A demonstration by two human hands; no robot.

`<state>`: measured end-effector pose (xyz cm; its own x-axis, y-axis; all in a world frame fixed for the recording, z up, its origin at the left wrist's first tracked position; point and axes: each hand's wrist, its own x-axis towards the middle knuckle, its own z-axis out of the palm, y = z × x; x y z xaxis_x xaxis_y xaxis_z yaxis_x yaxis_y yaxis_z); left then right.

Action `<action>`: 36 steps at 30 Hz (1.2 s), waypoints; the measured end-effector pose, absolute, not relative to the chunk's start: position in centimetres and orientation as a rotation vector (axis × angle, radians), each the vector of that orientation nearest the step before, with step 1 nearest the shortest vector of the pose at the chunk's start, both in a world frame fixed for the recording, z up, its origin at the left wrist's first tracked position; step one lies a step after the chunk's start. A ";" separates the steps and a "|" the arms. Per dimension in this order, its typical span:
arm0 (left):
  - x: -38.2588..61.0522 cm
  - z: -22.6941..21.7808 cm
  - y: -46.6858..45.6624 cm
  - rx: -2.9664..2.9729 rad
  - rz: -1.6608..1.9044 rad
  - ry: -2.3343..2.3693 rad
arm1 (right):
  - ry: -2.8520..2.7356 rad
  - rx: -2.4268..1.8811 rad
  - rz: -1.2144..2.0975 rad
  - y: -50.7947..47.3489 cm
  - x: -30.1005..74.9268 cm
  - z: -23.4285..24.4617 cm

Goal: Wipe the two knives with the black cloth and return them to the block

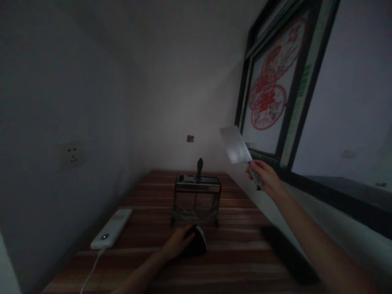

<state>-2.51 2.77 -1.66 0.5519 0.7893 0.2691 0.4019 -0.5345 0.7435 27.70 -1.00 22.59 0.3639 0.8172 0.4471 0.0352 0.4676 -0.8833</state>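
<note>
My right hand is raised at the right, fingers wrapped round the handle of a cleaver whose broad pale blade points up and left in front of the window. My left hand lies low on the striped wooden table, closed over a dark wedge-shaped object with a pale edge, perhaps a sharpener. Just behind it stands a clear knife block with a dark frame; one dark handle sticks up from its top.
A white power bank with a white cable lies at the table's left. A flat dark object lies at the right edge. A wall socket is on the left wall. A window with a red paper decoration is at the right.
</note>
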 end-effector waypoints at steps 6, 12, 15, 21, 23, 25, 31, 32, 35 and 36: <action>-2.5 -2.1 3.0 2.170 0.811 0.955 | -1.155 -0.903 0.667 -0.1 27.6 24.1; -2.4 -1.9 3.0 2.189 0.817 0.947 | -1.191 -0.840 0.861 0.4 26.6 26.9; -2.4 -1.5 2.8 2.187 0.808 0.938 | -1.178 -0.794 0.894 0.8 26.5 29.0; -2.4 -1.0 2.5 2.165 0.836 0.926 | -1.361 -0.719 0.784 2.4 26.6 33.9; -2.4 -1.2 2.5 2.165 0.849 0.917 | -1.358 -0.724 0.769 3.0 26.5 35.3; -2.4 -1.5 2.7 2.168 0.856 0.897 | -1.361 -0.717 0.771 3.5 26.3 36.3; -2.3 -2.6 3.4 2.149 0.818 0.972 | -1.487 -0.636 0.813 3.9 24.8 37.8; -2.3 -2.7 3.4 2.149 0.831 0.966 | -1.518 -0.634 0.818 4.0 24.5 38.0; -2.4 -2.7 3.3 2.149 0.866 0.916 | -1.606 -0.658 0.770 4.5 23.5 38.2; -2.4 -2.6 3.3 2.148 0.872 0.901 | -1.614 -0.685 0.733 4.8 23.1 38.2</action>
<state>-2.37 3.27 -2.59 0.5442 0.7746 0.3224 0.3478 -0.5580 0.7535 23.12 4.80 38.24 -0.1518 0.7700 0.6197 0.0400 0.6312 -0.7746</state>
